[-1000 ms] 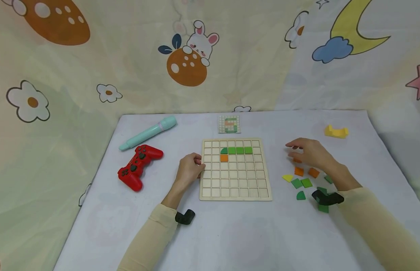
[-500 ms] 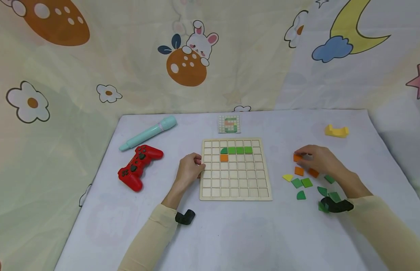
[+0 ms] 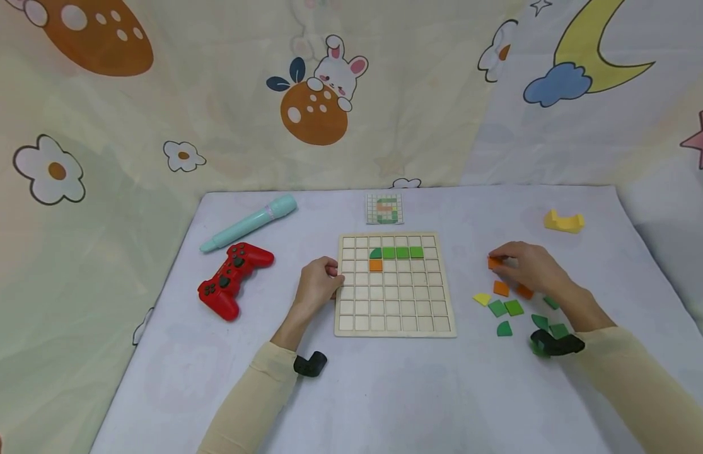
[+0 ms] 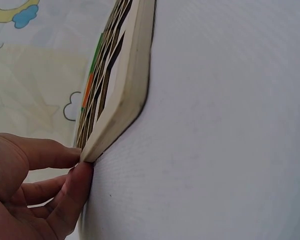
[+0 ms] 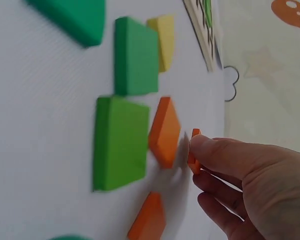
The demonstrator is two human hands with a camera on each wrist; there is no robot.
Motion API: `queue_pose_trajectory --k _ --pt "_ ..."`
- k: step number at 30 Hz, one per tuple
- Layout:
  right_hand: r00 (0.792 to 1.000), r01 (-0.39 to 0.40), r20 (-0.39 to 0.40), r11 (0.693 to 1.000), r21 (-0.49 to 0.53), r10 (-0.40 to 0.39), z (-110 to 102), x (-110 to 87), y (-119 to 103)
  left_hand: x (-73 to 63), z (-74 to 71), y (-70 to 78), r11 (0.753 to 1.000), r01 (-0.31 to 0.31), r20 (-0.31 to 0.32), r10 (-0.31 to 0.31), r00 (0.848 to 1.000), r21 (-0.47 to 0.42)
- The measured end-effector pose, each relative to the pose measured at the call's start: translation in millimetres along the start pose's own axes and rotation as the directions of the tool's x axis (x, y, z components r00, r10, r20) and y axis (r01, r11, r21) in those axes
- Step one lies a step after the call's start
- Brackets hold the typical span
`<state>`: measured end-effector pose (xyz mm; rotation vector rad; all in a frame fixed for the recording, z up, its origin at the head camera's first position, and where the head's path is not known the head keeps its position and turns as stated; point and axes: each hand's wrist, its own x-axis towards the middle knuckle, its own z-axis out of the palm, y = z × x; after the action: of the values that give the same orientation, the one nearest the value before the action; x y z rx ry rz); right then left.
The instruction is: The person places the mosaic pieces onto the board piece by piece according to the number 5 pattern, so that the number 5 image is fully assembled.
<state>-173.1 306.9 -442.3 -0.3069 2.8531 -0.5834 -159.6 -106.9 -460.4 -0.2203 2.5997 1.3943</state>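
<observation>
A person's right hand (image 3: 527,265) pinched an orange tile (image 3: 492,263) between thumb and fingertips, the tile apparently just off the white bench (image 3: 396,397) to the right of a gridded wooden board (image 3: 410,293). The left hand (image 3: 317,279) held the board's left edge between thumb and finger, its other fingers curled. On the board lay a green quarter-round piece (image 3: 376,253), a row of three green squares (image 3: 403,253) beside it and one orange square (image 3: 376,265) directly below it. Near the right hand were a loose orange tile (image 3: 501,288), a yellow piece (image 3: 482,299) and a bright green square (image 3: 514,307), among others.

The step in hand looked to be the picking of another orange piece to match a small patterned card (image 3: 384,209) beyond the board. The next move seemed to call for a steady carry leftward and a flat, square-on drop into a cell near the placed orange square; the card's print was too small to tell which.
</observation>
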Motion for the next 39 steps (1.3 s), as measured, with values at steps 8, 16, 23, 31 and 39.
queue_pose_trajectory --k 8,16,23,31,39 --pt "0.984 0.173 -0.041 0.985 -0.020 -0.174 4 20.8 -51 0.4 0.4 -0.5 1.000 0.003 -0.001 -0.003 1.000 -0.006" --pt "0.969 0.248 0.002 0.969 0.014 -0.248 21 41.6 -104 0.9 1.3 -1.0 1.000 0.005 0.002 -0.005 1.000 -0.014" --pt "0.927 0.374 -0.009 0.927 0.022 -0.374 40 52.7 -144 -0.1 -0.1 0.1 1.000 -0.001 -0.003 0.001 1.000 -0.020" --pt "0.898 0.441 0.012 0.897 -0.014 -0.441 63 54.0 -176 0.7 0.0 -0.2 1.000 -0.005 -0.007 0.005 1.000 -0.017" --pt "0.856 0.510 -0.067 0.859 -0.050 -0.512 78 49.6 -187 0.7 0.2 0.5 1.000 -0.004 -0.007 0.004 1.000 -0.013"
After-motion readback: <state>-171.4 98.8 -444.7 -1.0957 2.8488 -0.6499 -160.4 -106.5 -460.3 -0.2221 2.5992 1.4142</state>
